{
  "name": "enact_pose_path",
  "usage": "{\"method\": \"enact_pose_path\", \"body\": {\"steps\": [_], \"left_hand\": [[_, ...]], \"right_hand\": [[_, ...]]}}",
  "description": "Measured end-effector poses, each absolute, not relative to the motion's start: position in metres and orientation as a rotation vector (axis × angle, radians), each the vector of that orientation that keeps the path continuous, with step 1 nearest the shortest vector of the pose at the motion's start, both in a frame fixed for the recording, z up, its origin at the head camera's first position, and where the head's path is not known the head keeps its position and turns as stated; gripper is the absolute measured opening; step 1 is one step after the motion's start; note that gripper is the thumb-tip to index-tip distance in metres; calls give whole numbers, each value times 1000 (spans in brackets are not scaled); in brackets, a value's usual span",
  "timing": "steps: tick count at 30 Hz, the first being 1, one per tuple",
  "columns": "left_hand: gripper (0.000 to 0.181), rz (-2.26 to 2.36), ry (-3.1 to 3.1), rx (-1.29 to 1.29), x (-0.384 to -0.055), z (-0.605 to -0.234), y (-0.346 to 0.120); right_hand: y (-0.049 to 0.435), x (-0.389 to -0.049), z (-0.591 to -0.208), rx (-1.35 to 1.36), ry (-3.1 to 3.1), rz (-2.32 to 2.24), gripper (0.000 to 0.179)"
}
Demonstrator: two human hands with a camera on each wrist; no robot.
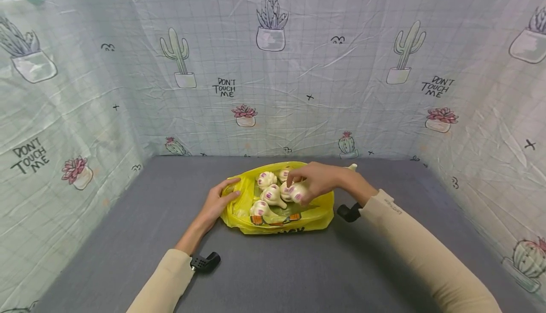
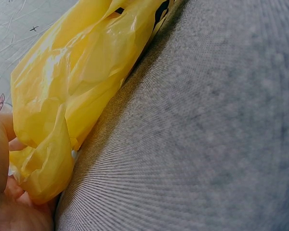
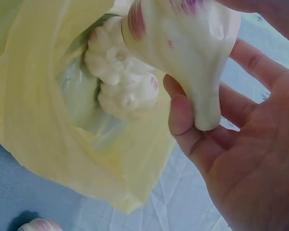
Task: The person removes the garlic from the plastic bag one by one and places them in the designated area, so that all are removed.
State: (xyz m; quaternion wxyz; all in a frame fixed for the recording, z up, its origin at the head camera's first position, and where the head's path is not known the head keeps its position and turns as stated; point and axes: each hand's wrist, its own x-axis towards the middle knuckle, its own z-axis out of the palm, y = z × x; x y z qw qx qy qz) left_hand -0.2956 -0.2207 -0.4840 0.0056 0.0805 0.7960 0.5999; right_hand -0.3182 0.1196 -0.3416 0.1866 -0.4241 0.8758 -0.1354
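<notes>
A yellow plastic bag [image 1: 315, 221] lies with its mouth open upward, and several white garlic bulbs [image 1: 271, 194] with purple marks sit inside. My left hand [image 1: 213, 205] grips the bag's left edge; in the left wrist view a bunched corner of the yellow plastic [image 2: 48, 168] is between thumb and fingers. Over the right part of the opening, my right hand [image 1: 319, 178] holds one garlic bulb [image 3: 183, 38], its fingers curled round the bulb and its stem pointing toward the palm. Other bulbs [image 3: 127, 96] show inside the bag below it.
Another garlic bulb [image 1: 352, 166] lies outside the bag, partly hidden behind the right forearm. Everything rests on a grey table [image 1: 273, 270]. A cactus-print curtain [image 1: 298, 76] encloses the back and sides.
</notes>
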Motion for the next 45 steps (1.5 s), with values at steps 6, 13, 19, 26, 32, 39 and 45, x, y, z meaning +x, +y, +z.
{"method": "enact_pose_path", "body": {"steps": [6,13,19,26,32,39,45], "left_hand": [[51,1871,2495,239,-297,-484,-220],[53,1873,2488,224,-296,-483,-220],[51,1877,2484,239,-296,-484,-220],[51,1882,2471,249,-293,-483,-219],[50,1884,2477,268,-294,-484,-220],[49,1884,2496,252,-296,-486,-220],[49,1890,2512,237,-297,-486,-218]], "right_hand": [[127,-314,-338,-1159,2527,-475,56],[136,-311,-336,-1202,2564,-580,48],[144,-307,-337,-1245,2554,-651,49],[155,-301,-338,-1252,2593,-732,46],[163,-296,-338,-1237,2639,-783,46],[178,-292,-343,-1156,2615,-928,47],[192,-291,-348,-1066,2640,-1008,48]]}}
